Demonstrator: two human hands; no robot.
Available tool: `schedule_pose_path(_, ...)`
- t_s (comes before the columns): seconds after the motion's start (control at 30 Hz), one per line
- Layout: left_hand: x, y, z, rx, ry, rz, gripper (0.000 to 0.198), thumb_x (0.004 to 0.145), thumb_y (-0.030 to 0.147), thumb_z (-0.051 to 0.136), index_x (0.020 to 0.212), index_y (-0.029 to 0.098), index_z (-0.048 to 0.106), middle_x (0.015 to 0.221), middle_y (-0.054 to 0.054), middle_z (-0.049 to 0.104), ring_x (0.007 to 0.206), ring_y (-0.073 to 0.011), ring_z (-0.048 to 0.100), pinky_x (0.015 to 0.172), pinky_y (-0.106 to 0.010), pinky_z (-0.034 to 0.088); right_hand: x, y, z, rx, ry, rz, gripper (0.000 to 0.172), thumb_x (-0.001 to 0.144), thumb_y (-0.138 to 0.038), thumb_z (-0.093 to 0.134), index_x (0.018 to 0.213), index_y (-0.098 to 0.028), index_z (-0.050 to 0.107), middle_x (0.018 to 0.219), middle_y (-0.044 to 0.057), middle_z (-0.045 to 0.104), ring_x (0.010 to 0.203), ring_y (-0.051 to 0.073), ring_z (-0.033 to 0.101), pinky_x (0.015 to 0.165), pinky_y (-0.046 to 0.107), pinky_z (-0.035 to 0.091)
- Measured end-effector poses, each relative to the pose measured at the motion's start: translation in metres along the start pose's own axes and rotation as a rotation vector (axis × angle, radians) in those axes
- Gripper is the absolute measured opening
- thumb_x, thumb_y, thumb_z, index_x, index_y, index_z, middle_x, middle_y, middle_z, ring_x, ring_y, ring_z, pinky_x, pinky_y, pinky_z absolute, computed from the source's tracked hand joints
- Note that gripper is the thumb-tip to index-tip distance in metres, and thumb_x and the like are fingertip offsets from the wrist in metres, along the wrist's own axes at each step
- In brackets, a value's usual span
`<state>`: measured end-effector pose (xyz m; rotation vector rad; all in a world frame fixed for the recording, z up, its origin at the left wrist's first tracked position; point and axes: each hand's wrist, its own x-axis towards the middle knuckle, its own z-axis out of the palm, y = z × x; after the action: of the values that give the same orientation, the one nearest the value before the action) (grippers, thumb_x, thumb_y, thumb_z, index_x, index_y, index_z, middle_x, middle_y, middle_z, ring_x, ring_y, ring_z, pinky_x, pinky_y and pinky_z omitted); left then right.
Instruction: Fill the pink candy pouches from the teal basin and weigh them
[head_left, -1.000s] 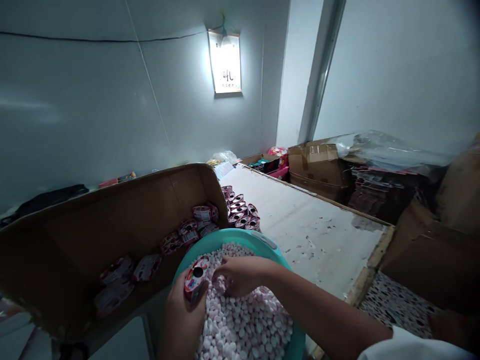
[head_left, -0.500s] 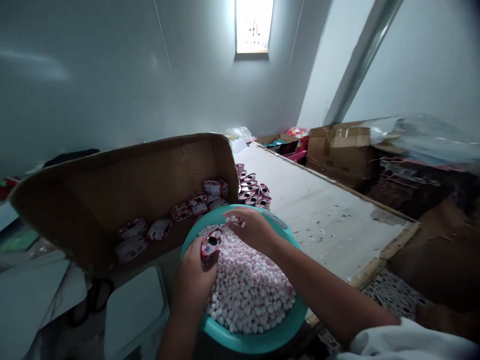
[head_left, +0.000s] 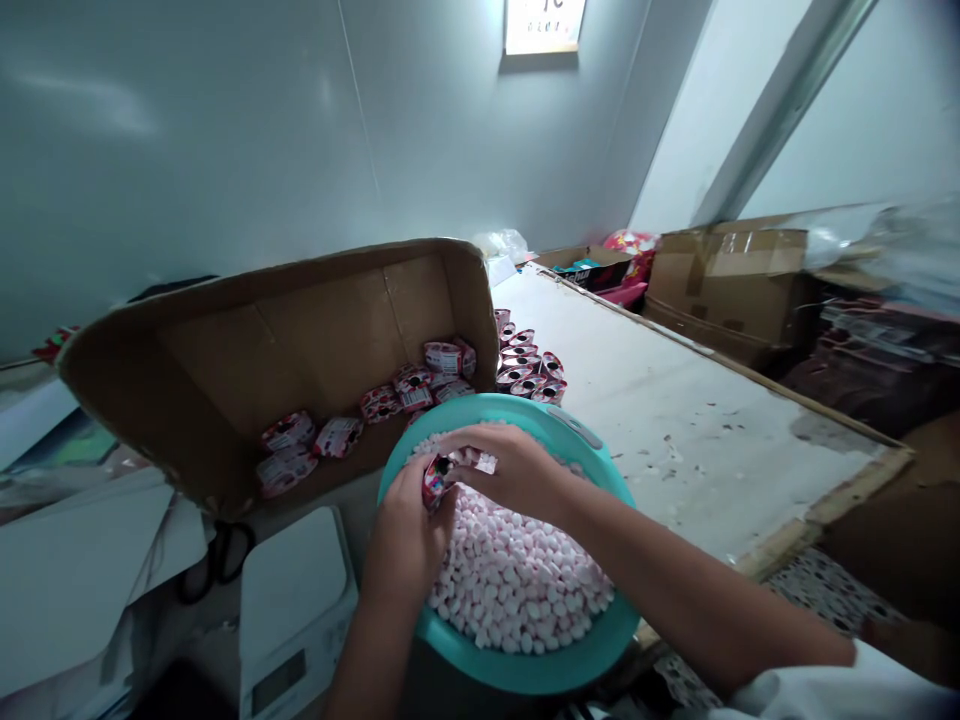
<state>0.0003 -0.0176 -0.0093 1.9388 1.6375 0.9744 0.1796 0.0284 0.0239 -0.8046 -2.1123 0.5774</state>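
A turquoise basin (head_left: 517, 675) holds a heap of small pale pink and white oval pellets (head_left: 517, 580). Over its left part, my left hand (head_left: 409, 530) is closed around a small red printed carton (head_left: 433, 482) with a dark opening on top. My right hand (head_left: 517, 468) is curled around some of the pellets (head_left: 480, 460), its fingertips at the carton's opening. Whether pellets are passing in is too small to tell. Behind the basin, a tipped cardboard box (head_left: 300, 340) contains several similar printed cartons (head_left: 382, 402).
More cartons (head_left: 529, 365) with dark holes stand grouped on the white tabletop (head_left: 622, 370). A white scale (head_left: 296, 580) and black scissors (head_left: 217, 560) lie left of the basin. Large cardboard boxes (head_left: 727, 280) stand beyond the table's right edge.
My right hand has moved from above the pellets to the carton's opening, bringing pellets along. My left hand still grips the carton. The camera view has shifted downward and to the left.
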Motion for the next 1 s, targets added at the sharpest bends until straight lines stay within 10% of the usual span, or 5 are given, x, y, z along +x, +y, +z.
schedule_pose_path(1.0, -0.001, 0.006, -0.002, -0.037, 0.003, -0.023, 0.033, 0.088, 0.029, 0.057, 0.120, 0.020, 0.060, 0.120, -0.011, 0.066, 0.109, -0.0269, 0.063, 0.092, -0.039, 0.049, 0.001, 0.006, -0.003, -0.034, 0.086, 0.030, 0.024, 0.092, -0.012, 0.051, 0.108, -0.018, 0.068, 0.108, 0.008, 0.068, 0.099, 0.019, 0.063, 0.088, 0.031, 0.051)
